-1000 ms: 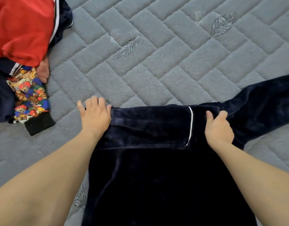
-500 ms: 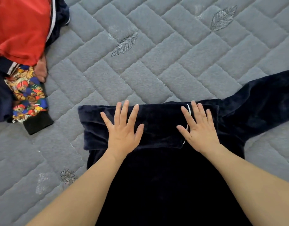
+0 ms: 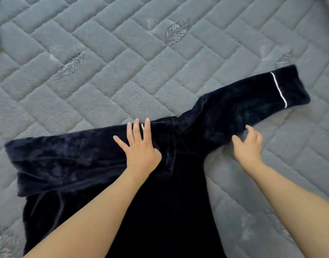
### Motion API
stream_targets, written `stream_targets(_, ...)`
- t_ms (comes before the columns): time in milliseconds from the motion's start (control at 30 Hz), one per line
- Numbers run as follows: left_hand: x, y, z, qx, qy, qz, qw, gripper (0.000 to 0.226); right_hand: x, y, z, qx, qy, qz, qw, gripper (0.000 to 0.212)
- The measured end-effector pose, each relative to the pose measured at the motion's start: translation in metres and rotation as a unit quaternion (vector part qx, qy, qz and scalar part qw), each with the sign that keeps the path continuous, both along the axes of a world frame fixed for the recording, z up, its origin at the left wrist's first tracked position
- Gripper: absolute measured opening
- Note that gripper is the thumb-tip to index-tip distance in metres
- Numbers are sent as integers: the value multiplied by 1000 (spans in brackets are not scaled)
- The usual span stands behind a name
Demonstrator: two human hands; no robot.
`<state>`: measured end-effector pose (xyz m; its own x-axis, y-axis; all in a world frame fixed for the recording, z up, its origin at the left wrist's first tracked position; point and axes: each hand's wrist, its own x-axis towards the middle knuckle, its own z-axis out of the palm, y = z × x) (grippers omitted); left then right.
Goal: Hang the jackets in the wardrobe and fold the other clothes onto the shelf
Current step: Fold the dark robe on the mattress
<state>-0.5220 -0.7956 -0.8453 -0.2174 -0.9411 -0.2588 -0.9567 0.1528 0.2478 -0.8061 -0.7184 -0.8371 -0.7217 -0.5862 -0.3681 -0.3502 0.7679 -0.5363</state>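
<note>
Folding is only half done: left hand point(image 3: 141, 148) presses flat on the dark velvet garment point(image 3: 85, 161), right hand point(image 3: 248, 144) reaches loosely curled for the unfolded sleeve point(image 3: 252, 101), shelf unseen.

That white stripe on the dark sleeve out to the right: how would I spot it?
Start from the grey quilted mattress and find the dark navy plush garment spread on it. Follow its sleeve rightwards, past the right hand, to the cuff. The thin white stripe crosses it there, the brightest line on that dark fabric.
</note>
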Motion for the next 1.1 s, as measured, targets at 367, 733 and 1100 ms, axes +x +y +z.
stream_targets(367, -332, -86, 43, 28, 42, -229, 972, 60, -194, 9, 17, -121, -315, -310, 889, 38)
stream_targets(733, -518, -109, -10, 176, 150, -82, 969, 63, -270, -2, -32, -224, -441, -373, 785, 41)
stream_targets(1100, -390, -85, 43, 491, 582, 217, 611, 17, -195, 3, -37, -157, -205, -61, 964, 105)
